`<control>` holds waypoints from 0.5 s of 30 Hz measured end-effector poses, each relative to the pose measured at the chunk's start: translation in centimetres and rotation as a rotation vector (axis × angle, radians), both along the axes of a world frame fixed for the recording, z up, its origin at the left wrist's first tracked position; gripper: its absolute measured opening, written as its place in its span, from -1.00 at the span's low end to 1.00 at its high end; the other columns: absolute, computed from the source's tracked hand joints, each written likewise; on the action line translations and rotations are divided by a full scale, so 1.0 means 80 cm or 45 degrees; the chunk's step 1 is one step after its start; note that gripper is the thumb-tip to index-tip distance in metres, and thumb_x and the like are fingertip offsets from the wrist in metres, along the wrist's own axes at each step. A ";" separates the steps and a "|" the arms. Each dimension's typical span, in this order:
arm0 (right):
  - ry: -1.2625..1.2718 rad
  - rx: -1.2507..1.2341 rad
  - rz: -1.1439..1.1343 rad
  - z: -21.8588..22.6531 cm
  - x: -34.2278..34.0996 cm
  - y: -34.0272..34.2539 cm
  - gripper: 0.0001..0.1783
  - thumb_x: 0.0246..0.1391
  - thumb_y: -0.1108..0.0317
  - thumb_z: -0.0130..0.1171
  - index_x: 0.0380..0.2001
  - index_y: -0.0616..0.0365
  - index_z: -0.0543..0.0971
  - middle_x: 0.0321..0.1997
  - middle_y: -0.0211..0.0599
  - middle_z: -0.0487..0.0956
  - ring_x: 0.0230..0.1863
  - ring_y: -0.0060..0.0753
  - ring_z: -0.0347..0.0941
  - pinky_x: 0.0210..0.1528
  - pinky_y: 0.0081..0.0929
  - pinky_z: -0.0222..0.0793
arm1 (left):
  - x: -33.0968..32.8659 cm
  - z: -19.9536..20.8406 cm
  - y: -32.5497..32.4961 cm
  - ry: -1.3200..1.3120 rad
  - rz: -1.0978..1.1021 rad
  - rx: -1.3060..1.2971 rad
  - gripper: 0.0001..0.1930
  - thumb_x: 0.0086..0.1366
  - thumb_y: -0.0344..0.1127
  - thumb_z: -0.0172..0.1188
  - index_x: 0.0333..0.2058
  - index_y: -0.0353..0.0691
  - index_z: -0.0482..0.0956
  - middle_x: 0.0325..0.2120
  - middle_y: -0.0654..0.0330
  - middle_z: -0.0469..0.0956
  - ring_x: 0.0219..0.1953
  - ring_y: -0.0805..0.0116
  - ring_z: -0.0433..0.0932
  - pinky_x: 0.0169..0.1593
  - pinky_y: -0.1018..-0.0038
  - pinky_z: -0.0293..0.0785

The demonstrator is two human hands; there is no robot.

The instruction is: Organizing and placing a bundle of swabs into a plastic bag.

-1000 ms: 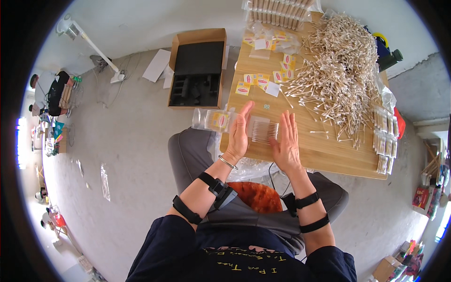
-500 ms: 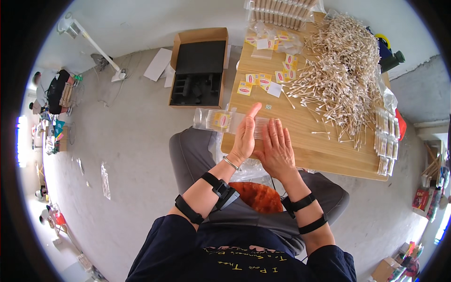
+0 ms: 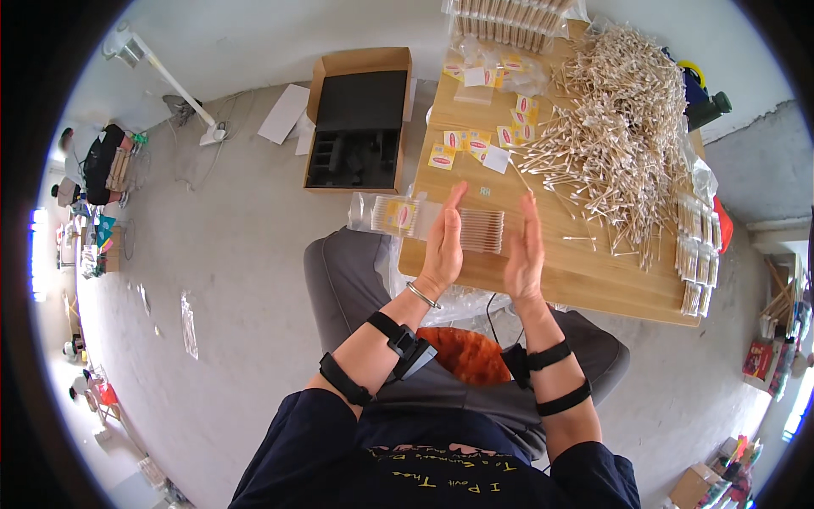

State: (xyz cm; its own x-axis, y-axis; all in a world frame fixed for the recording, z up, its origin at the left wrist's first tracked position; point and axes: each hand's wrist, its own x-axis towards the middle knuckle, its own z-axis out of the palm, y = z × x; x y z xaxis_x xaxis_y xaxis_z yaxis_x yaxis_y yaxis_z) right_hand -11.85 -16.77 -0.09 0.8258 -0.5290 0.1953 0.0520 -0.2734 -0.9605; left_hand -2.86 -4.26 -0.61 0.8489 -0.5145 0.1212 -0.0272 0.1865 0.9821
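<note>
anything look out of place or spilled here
A clear plastic strip lies on the floor at left, like dropped litter, and a stray cotton swab lies apart from the loose heap. The swab bundle beside the right hand looks neat.

We cannot see all that lies between the yellow-labelled pack (image 3: pixel 394 215) and the swab row (image 3: pixel 482 231), since the left hand (image 3: pixel 443 242) covers it; the packed bundles (image 3: pixel 507 24) run off the top edge; the dark shirt (image 3: pixel 407 471) leaves at the bottom; we find the distant items (image 3: pixel 104 231) leftward too small to tell.
</note>
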 end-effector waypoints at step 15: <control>-0.140 0.485 -0.055 -0.011 0.024 0.021 -0.37 0.35 0.34 -0.07 0.42 0.34 0.17 0.54 0.00 0.13 0.57 -0.10 -0.05 0.54 -0.25 -0.13 | 0.005 0.002 -0.007 0.008 -0.017 0.000 -0.24 0.56 0.22 -0.35 0.36 -0.40 0.22 0.37 -0.07 0.25 0.46 0.14 0.12 0.48 0.33 -0.03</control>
State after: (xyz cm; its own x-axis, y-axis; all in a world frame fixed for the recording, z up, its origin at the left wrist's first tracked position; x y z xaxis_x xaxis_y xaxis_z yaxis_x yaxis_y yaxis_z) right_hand -9.95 -15.11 -0.95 0.7866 -0.6141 0.0643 0.1561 0.0971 -0.9830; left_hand -2.44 -4.79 -0.42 0.8428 -0.5256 0.1157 -0.0182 0.1869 0.9822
